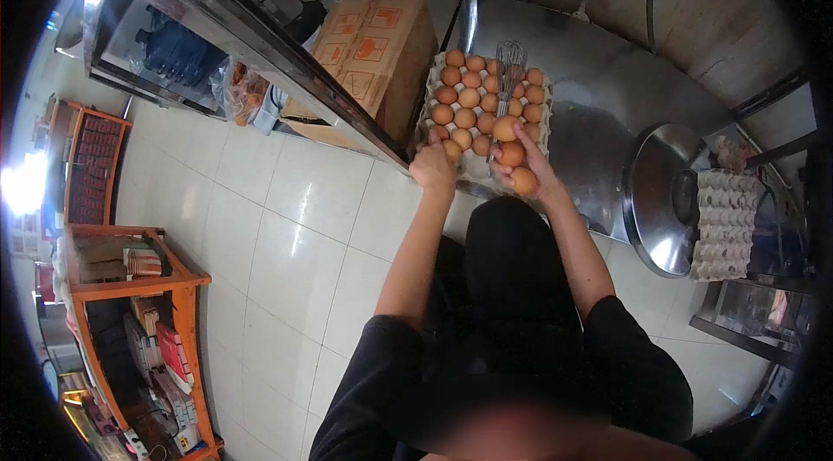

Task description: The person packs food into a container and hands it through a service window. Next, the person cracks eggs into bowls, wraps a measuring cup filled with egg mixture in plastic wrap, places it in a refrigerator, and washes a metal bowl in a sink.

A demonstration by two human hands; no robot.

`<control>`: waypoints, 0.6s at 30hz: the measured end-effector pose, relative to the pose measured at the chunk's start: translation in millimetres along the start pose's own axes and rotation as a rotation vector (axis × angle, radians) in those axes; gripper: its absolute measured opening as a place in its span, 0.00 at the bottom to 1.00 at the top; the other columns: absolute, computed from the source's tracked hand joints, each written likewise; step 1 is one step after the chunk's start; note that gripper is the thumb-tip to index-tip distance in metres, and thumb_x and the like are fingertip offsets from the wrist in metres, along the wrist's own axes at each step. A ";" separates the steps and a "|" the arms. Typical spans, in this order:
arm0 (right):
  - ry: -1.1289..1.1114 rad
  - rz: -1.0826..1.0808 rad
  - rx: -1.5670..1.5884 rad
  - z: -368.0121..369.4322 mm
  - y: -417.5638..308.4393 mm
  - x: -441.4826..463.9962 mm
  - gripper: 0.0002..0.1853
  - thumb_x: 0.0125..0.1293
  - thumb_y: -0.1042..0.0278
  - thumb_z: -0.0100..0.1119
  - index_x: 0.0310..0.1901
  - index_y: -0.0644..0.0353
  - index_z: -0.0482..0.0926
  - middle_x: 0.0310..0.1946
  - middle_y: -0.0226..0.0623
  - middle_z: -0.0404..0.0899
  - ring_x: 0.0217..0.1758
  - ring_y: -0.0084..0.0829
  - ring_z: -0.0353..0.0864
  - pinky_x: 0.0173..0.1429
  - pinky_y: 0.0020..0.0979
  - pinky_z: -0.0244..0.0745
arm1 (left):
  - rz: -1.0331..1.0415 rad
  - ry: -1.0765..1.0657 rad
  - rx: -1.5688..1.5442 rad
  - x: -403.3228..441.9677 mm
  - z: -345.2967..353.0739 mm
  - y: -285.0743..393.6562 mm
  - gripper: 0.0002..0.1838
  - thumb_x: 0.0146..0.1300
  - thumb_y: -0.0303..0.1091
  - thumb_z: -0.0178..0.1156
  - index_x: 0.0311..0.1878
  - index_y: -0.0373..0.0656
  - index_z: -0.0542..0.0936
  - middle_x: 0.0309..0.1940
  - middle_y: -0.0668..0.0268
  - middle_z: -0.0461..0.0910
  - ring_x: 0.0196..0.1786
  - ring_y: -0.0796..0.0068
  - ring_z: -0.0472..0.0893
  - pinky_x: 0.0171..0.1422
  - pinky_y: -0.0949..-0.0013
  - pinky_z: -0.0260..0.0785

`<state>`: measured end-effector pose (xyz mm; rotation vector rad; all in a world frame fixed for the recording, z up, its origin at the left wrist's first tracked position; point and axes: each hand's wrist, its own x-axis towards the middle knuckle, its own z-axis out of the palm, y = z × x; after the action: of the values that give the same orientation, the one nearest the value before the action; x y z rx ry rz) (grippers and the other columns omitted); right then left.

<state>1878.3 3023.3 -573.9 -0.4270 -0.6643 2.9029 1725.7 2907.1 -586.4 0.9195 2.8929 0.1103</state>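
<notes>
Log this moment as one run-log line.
left hand: at tray edge | right hand: holding three eggs | whisk: across tray

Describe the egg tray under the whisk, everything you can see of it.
The egg tray is pale grey and looks like moulded pulp, with cupped hollows. It lies flat on the shiny metal counter, close beside the cardboard box. Brown eggs fill most of it; bare cups show along the near edge. A wire whisk lies across the eggs. The left hand reaches its near left corner; the right hand, holding eggs, hides part of the near right.
</notes>
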 end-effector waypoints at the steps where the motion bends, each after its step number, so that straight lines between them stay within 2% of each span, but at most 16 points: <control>1: 0.004 -0.001 0.000 -2.0 1.6 0.6 0.26 0.67 0.38 0.49 0.42 0.58 0.67 0.30 0.32 0.69 0.22 0.21 0.67 0.18 0.24 0.67 | 0.000 -0.030 0.002 -1.0 -1.7 2.2 0.27 0.51 0.40 0.68 0.55 0.52 0.71 0.37 0.57 0.81 0.38 0.59 0.85 0.38 0.60 0.77; 2: 0.045 0.011 -0.008 0.5 4.7 2.0 0.25 0.67 0.38 0.50 0.44 0.56 0.67 0.31 0.32 0.69 0.22 0.22 0.67 0.17 0.23 0.65 | -0.001 -0.059 0.004 -1.7 -1.9 2.9 0.30 0.51 0.41 0.68 0.58 0.56 0.67 0.38 0.57 0.81 0.37 0.59 0.84 0.37 0.60 0.77; 6: 0.089 0.064 -0.033 1.8 13.6 9.5 0.24 0.67 0.39 0.50 0.46 0.54 0.67 0.30 0.31 0.69 0.21 0.21 0.66 0.16 0.22 0.64 | 0.101 0.012 0.015 -4.9 8.5 -8.5 0.27 0.53 0.41 0.67 0.56 0.61 0.67 0.41 0.55 0.79 0.36 0.57 0.84 0.35 0.59 0.76; 8: 0.076 0.075 -0.058 4.2 13.9 10.0 0.24 0.66 0.39 0.52 0.44 0.54 0.67 0.30 0.31 0.70 0.21 0.21 0.67 0.17 0.23 0.64 | 0.195 -0.022 0.060 -3.4 11.0 -15.3 0.20 0.62 0.32 0.53 0.55 0.67 0.69 0.48 0.58 0.76 0.34 0.63 0.85 0.34 0.64 0.76; 11: 0.102 0.116 -0.122 8.2 13.5 12.9 0.23 0.66 0.41 0.53 0.45 0.54 0.67 0.30 0.31 0.71 0.21 0.20 0.68 0.18 0.23 0.65 | 0.242 -0.041 0.077 -3.5 10.1 -20.0 0.20 0.63 0.32 0.51 0.56 0.67 0.69 0.49 0.57 0.76 0.34 0.62 0.85 0.34 0.62 0.76; 13: 0.138 0.148 -0.162 11.9 13.1 14.7 0.23 0.66 0.41 0.54 0.48 0.53 0.67 0.30 0.31 0.71 0.21 0.20 0.68 0.18 0.23 0.66 | 0.237 -0.043 0.070 -4.5 7.8 -19.8 0.20 0.62 0.33 0.52 0.57 0.67 0.69 0.50 0.56 0.75 0.34 0.62 0.85 0.35 0.61 0.76; 15: 0.285 0.102 -0.389 26.2 13.2 15.0 0.24 0.65 0.42 0.55 0.53 0.50 0.65 0.29 0.32 0.72 0.21 0.19 0.68 0.19 0.24 0.68 | 0.235 -0.046 0.064 -7.2 4.0 -19.9 0.21 0.61 0.34 0.54 0.57 0.67 0.69 0.51 0.56 0.74 0.35 0.61 0.84 0.35 0.60 0.76; 16: 0.286 0.100 -0.390 32.0 12.0 17.0 0.24 0.65 0.42 0.55 0.53 0.50 0.65 0.29 0.32 0.72 0.21 0.19 0.68 0.19 0.24 0.68 | 0.231 -0.026 0.020 -8.6 2.0 -20.7 0.22 0.59 0.35 0.57 0.57 0.66 0.70 0.52 0.55 0.74 0.35 0.59 0.84 0.36 0.59 0.76; 18: 0.279 0.085 -0.661 41.4 12.7 21.3 0.28 0.65 0.42 0.56 0.59 0.45 0.62 0.29 0.32 0.72 0.20 0.19 0.68 0.20 0.24 0.70 | 0.226 -0.012 -0.022 -10.2 -3.4 -21.9 0.23 0.57 0.37 0.60 0.57 0.65 0.70 0.52 0.54 0.74 0.36 0.58 0.84 0.37 0.59 0.76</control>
<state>1844.7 2999.3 -549.0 -0.9225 -1.5727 2.5429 1721.1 2883.3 -584.5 1.2352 2.7614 0.1529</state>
